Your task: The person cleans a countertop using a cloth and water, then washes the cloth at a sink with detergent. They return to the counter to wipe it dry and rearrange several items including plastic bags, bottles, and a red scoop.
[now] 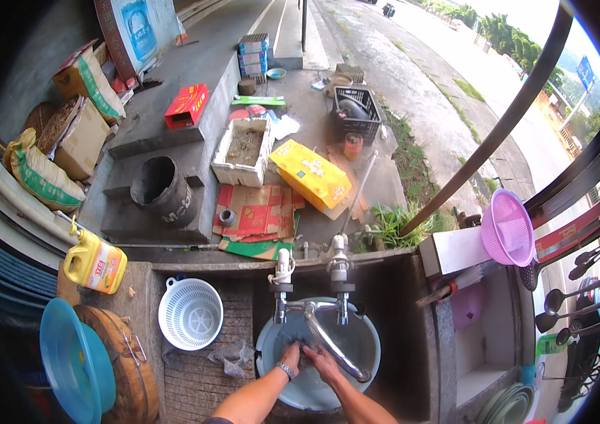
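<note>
A pale blue-grey basin of water stands in the concrete sink before me. My left hand, with a metal-banded watch on its wrist, dips into the basin. Close against it, my right hand is also at the water. Something dark shows between my fingers, but the water and the hands hide what it is. A chrome faucet arches over the basin, its spout just right of my right hand. On the ridged slab to the left are a white plastic colander and a crumpled clear plastic bag.
At left, a blue plastic basin leans on round wooden chopping boards, below a yellow detergent jug. A pink colander sits on the right ledge, near hanging ladles. Beyond the sink lies a yellow carton.
</note>
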Demonstrator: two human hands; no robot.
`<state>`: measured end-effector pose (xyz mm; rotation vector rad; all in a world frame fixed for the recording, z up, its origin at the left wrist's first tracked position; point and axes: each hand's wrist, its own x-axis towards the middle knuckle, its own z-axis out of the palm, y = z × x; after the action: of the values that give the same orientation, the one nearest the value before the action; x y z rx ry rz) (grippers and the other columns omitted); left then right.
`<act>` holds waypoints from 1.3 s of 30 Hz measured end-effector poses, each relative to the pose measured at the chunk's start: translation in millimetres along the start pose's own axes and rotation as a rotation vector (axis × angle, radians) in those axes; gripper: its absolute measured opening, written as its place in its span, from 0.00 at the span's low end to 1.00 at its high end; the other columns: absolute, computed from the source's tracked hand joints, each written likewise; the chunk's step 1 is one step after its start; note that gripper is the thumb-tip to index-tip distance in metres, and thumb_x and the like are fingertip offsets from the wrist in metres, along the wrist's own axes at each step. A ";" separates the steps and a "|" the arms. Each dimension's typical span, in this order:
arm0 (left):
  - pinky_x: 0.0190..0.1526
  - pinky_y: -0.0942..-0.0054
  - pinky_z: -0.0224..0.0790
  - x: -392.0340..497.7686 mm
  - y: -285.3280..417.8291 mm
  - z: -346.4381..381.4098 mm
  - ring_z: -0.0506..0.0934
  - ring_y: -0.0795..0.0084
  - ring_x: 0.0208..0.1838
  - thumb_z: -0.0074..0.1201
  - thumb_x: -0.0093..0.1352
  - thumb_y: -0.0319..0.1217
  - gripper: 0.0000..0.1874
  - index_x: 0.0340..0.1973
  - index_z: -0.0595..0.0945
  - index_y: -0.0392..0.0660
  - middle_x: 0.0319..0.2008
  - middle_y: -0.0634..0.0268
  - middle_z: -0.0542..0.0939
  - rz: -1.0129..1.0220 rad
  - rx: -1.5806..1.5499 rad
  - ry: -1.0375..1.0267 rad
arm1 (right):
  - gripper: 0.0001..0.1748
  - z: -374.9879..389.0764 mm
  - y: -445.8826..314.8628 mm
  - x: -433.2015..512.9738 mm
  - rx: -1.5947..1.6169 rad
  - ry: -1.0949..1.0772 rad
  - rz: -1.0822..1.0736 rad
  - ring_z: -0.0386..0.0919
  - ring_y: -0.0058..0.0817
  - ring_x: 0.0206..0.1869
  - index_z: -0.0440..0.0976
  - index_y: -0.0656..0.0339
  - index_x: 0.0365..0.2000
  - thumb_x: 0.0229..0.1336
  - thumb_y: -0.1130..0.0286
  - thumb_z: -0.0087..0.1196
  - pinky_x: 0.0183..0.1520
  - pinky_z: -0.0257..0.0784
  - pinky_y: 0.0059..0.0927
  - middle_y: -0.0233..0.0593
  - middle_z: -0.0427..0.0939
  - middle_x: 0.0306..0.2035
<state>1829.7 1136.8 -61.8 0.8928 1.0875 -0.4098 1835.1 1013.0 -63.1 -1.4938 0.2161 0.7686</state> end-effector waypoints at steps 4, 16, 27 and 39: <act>0.29 0.66 0.73 -41.9 22.6 -6.3 0.80 0.68 0.28 0.47 0.70 0.30 0.09 0.36 0.82 0.43 0.29 0.62 0.82 -0.054 0.154 -0.201 | 0.22 -20.2 -6.5 -7.8 -0.486 0.129 -0.010 0.79 0.35 0.40 0.75 0.66 0.45 0.66 0.54 0.56 0.44 0.73 0.37 0.47 0.81 0.39; 0.62 0.50 0.64 -41.7 -53.0 -21.1 0.74 0.40 0.54 0.53 0.70 0.37 0.16 0.51 0.83 0.49 0.53 0.47 0.76 0.546 1.072 -0.051 | 0.31 -21.0 25.0 -2.7 -0.655 0.581 -0.102 0.74 0.52 0.52 0.72 0.74 0.49 0.60 0.54 0.61 0.57 0.67 0.48 0.64 0.75 0.47; 0.42 0.73 0.71 -35.4 -16.8 -27.4 0.77 0.75 0.37 0.68 0.63 0.29 0.17 0.44 0.80 0.36 0.37 0.65 0.82 0.086 0.041 -0.025 | 0.20 -71.0 2.8 -3.7 0.538 0.047 0.122 0.81 0.27 0.45 0.71 0.67 0.56 0.63 0.79 0.53 0.47 0.78 0.29 0.43 0.80 0.45; 0.70 0.59 0.57 -31.4 -40.0 -10.5 0.62 0.43 0.72 0.52 0.72 0.49 0.40 0.70 0.60 0.35 0.67 0.41 0.66 0.310 0.619 0.113 | 0.34 6.9 7.4 -11.9 -0.691 0.432 -0.078 0.70 0.52 0.63 0.57 0.68 0.67 0.64 0.70 0.53 0.66 0.63 0.45 0.62 0.70 0.58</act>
<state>1782.5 1117.2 -52.5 1.6247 0.9106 -0.4465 1819.7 1014.9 -61.5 -2.3096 0.2232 0.4600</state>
